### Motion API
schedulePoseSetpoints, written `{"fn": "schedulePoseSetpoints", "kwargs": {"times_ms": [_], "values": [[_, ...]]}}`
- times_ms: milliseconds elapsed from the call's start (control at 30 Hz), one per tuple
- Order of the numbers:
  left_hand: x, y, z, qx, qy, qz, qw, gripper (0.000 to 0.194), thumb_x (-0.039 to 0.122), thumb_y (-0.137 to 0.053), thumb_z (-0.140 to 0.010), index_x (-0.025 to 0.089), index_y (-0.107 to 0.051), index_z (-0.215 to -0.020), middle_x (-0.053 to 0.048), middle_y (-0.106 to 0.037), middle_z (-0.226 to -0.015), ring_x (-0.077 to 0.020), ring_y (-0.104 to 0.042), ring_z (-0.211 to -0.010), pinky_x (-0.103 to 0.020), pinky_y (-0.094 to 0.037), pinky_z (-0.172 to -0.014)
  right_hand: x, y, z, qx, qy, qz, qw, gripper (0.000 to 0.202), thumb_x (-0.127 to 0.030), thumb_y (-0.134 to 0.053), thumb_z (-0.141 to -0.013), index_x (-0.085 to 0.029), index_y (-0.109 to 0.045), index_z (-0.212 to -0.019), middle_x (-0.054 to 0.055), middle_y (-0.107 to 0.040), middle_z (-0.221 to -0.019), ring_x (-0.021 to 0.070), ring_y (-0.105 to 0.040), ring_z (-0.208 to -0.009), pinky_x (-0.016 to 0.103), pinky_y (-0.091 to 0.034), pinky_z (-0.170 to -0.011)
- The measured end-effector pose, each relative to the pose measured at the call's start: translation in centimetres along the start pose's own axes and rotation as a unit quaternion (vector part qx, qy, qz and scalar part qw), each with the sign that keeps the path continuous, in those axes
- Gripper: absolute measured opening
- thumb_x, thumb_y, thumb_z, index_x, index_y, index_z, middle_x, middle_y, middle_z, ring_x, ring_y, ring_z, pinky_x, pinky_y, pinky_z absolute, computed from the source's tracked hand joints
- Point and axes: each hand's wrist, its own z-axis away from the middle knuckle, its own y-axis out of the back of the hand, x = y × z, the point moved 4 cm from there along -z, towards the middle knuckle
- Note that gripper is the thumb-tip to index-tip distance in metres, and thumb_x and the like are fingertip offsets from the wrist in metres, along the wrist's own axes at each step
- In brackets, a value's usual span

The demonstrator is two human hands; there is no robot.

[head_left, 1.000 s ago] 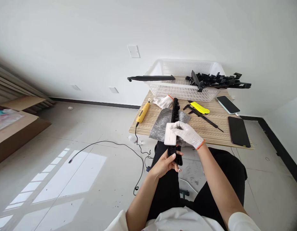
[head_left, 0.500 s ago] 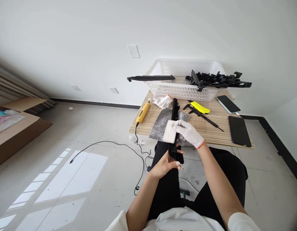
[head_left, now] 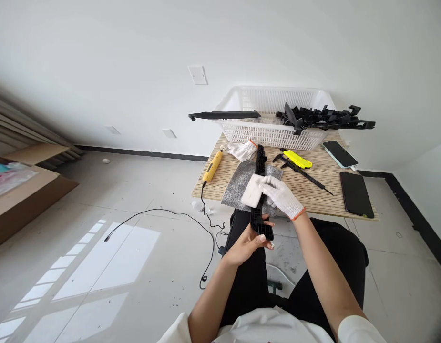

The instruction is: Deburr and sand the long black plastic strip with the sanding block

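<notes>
Pale wall [head_left: 98, 57] and glossy grey floor tiles [head_left: 141, 271] surround a small wood-striped desk [head_left: 323, 206], with broad floor on its left and the seated person's black-trousered legs [head_left: 329, 252] partly beneath its front edge. Both hands are occupied. The bare left hand [head_left: 246, 245] grips the near end of a long, ribbed black plastic strip [head_left: 256, 216], which juts past the front edge while its far end lies above the desk. The right hand [head_left: 282, 196], in a white knit glove with an orange cuff, pinches a white, rounded rectangular pad [head_left: 252, 190] across the strip; how hard it presses cannot be told. Under them, a mottled grey cloth [head_left: 236, 186] reaches the front edge.

A yellow pen-shaped power tool [head_left: 212, 166] lies along the left edge; a black phone [head_left: 356, 194] sits close to the front right corner. Striped wood shows between that phone and black calipers [head_left: 308, 178]. Along the back, a white plastic basket [head_left: 270, 138] holds black plastic parts [head_left: 313, 118], some projecting beyond its rim.
</notes>
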Motion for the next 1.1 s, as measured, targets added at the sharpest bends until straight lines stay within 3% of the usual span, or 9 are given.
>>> {"fn": "schedulePoseSetpoints", "kwargs": {"times_ms": [100, 200, 333, 400, 467, 733, 867, 933, 1100], "values": [[-0.1, 0.0, 0.0, 0.005, -0.019, -0.008, 1.0, 0.059, 0.044, -0.069, -0.087, 0.029, -0.049, -0.14, -0.013, -0.054, -0.137, -0.0087, -0.064, -0.07, -0.035, -0.057, -0.076, 0.2, 0.4, 0.0, 0.042, -0.018, -0.008, 0.999, 0.023, -0.046, -0.059, -0.084, -0.024, -0.057, -0.092, -0.008, -0.05, -0.063, 0.0054, -0.043, -0.04, 0.015, -0.034, -0.034], [-0.1, 0.0, -0.1, 0.013, -0.04, -0.01, 0.999, 0.057, 0.045, -0.065, -0.089, 0.029, -0.048, -0.142, -0.014, -0.054, -0.139, -0.0046, -0.06, -0.061, -0.034, -0.056, -0.072, 0.1, 0.2, 0.0, 0.01, -0.01, 0.017, 1.0, 0.023, -0.045, -0.059, -0.084, -0.023, -0.059, -0.091, -0.007, -0.051, -0.064, 0.0051, -0.045, -0.042, 0.014, -0.035, -0.035], [0.2, -0.2, -0.2, 0.026, -0.068, 0.008, 0.997, 0.051, 0.048, -0.063, -0.091, 0.027, -0.053, -0.137, -0.014, -0.056, -0.137, 0.0016, -0.049, -0.049, -0.031, -0.054, -0.067, 0.2, 0.4, -0.1, 0.036, -0.021, -0.017, 0.999, 0.025, -0.046, -0.059, -0.084, -0.025, -0.059, -0.099, -0.008, -0.051, -0.064, 0.0048, -0.044, -0.041, 0.014, -0.035, -0.035], [0.5, -0.5, -0.3, 0.025, -0.076, 0.02, 0.997, 0.048, 0.048, -0.063, -0.091, 0.025, -0.057, -0.133, -0.013, -0.059, -0.135, 0.0047, -0.042, -0.043, -0.029, -0.052, -0.064, 0.2, 0.2, 0.0, 0.019, -0.016, -0.022, 0.999, 0.026, -0.046, -0.06, -0.085, -0.025, -0.06, -0.1, -0.009, -0.048, -0.061, 0.0045, -0.042, -0.04, 0.014, -0.033, -0.035], [0.7, -0.6, -0.3, 0.025, -0.07, 0.035, 0.997, 0.046, 0.047, -0.064, -0.09, 0.024, -0.059, -0.13, -0.012, -0.061, -0.132, 0.0066, -0.035, -0.04, -0.028, -0.05, -0.063, 0.2, 0.0, 0.0, -0.006, -0.004, -0.018, 1.0, 0.026, -0.045, -0.06, -0.085, -0.024, -0.061, -0.1, -0.009, -0.046, -0.059, 0.0042, -0.04, -0.039, 0.014, -0.032, -0.035], [0.9, -0.5, -0.2, 0.062, -0.046, 0.089, 0.993, 0.053, 0.055, -0.067, -0.085, 0.024, -0.06, -0.128, -0.012, -0.061, -0.136, 0.0075, -0.024, -0.037, -0.024, -0.043, -0.057, 0.3, 0.2, -0.6, 0.01, -0.026, -0.02, 0.999, 0.039, -0.047, -0.065, -0.08, -0.025, -0.062, -0.112, -0.008, -0.056, -0.061, 0.0056, -0.047, -0.041, 0.015, -0.036, -0.035], [1.0, -0.7, -0.4, 0.09, -0.046, 0.1, 0.99, 0.057, 0.057, -0.064, -0.087, 0.026, -0.056, -0.134, -0.014, -0.061, -0.137, 0.0057, -0.02, -0.04, -0.024, -0.039, -0.054, 0.1, 1.1, -0.8, 0.106, 0.002, -0.113, 0.988, 0.042, -0.049, -0.064, -0.079, -0.025, -0.06, -0.114, -0.009, -0.05, -0.049, 0.0068, -0.043, -0.036, 0.015, -0.032, -0.033], [1.0, -0.8, -0.6, 0.101, -0.051, 0.103, 0.988, 0.055, 0.058, -0.063, -0.087, 0.026, -0.058, -0.131, -0.014, -0.06, -0.138, 0.0052, -0.02, -0.041, -0.024, -0.037, -0.052, 0.1, 1.4, -0.5, 0.123, 0.017, -0.156, 0.98, 0.039, -0.052, -0.061, -0.082, -0.025, -0.061, -0.109, -0.01, -0.047, -0.045, 0.0063, -0.038, -0.033, 0.015, -0.028, -0.032], [0.8, -1.0, -1.0, 0.115, -0.061, 0.081, 0.988, 0.052, 0.059, -0.066, -0.084, 0.025, -0.062, -0.123, -0.009, -0.063, -0.128, 0.0025, -0.029, -0.046, -0.023, -0.037, -0.054, 0.1, 0.0, 0.9, -0.022, -0.029, -0.074, 0.997, 0.037, -0.049, -0.065, -0.081, -0.022, -0.065, -0.107, -0.008, -0.05, -0.044, 0.0078, -0.041, -0.033, 0.017, -0.03, -0.032]]}}
